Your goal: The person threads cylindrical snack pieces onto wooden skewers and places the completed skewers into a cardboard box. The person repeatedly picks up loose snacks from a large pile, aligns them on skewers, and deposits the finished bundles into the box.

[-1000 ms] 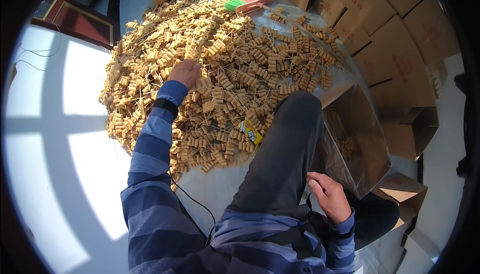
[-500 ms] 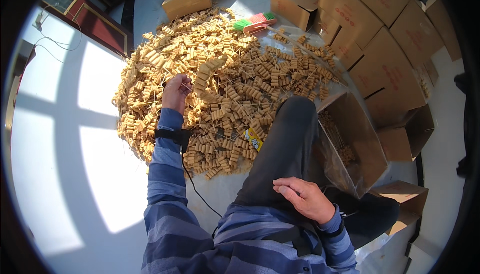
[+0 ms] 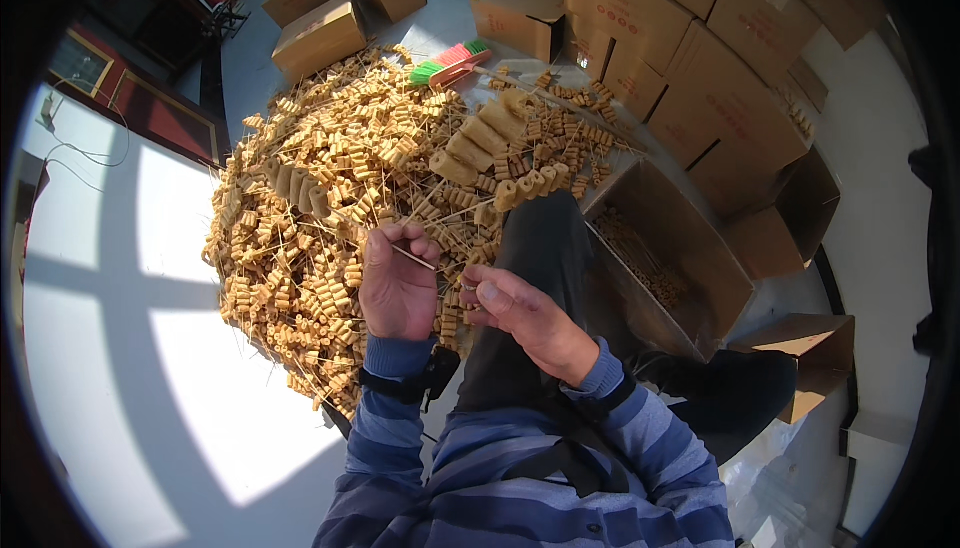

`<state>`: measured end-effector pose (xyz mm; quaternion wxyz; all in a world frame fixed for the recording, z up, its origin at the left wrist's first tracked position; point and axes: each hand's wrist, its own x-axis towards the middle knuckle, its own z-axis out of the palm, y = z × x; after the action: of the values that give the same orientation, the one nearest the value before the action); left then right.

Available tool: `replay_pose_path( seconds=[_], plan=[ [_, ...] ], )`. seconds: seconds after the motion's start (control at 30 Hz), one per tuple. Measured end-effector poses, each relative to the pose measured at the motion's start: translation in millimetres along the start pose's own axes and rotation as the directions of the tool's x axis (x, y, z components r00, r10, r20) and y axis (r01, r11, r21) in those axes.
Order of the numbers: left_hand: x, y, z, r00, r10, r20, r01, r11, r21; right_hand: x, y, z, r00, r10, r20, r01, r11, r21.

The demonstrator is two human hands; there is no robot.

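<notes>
My left hand [image 3: 400, 283] is closed on thin wooden sticks; one pale stick end [image 3: 415, 258] juts out from its fingers. From this hand skewers fan out, threaded with tan, ridged, tube-shaped pieces. One threaded skewer [image 3: 298, 188] points up to the left, and a larger-looking one [image 3: 480, 138] rises to the right above the pile. My right hand [image 3: 530, 320] is just beside it, thumb and fingers pinched together; what lies between them is too small to make out. Beyond both hands spreads a big heap of similar skewers [image 3: 340, 138].
An opened cardboard box [image 3: 715, 273] with skewers inside stands right of my bent knee [image 3: 540, 248]. Stacked cartons [image 3: 715, 93] line the right side. A red and green brush [image 3: 450, 63] with a long handle lies at the pile's far edge. More boxes [image 3: 320, 38] stand behind.
My left hand has come back from the heap toward me, bringing skewers. My right hand has moved up and left from my lap to meet it. The view has shifted.
</notes>
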<state>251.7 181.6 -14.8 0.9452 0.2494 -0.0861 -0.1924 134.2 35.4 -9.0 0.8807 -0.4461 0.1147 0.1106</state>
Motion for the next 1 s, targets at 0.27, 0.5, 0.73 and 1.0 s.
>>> replay_pose_path(
  seconds=[0.27, 0.5, 0.73, 1.0],
  plan=[
    [-58, -64, 34, 0.927, -0.36, -0.104, 0.353, 0.932, -0.077, 1, -21, -16, 0.99, -0.125, -0.069, 0.134, 0.981, 0.142],
    [-58, -60, 20, 0.809, -0.573, -0.128, 0.566, 0.703, 0.43, -20, -35, -53, 0.947, -0.166, -0.277, 0.182, 0.983, 0.034],
    [-58, -72, 29, 0.654, -0.756, -0.033, 0.529, 0.427, 0.734, -37, -35, -61, 0.994, 0.106, -0.018, -0.108, 0.982, -0.155],
    [-52, -81, 11, 0.661, -0.73, 0.174, 0.257, 0.438, 0.861, -39, -16, -68, 0.954, -0.017, -0.3, 0.039, 0.997, 0.066]
  ],
)
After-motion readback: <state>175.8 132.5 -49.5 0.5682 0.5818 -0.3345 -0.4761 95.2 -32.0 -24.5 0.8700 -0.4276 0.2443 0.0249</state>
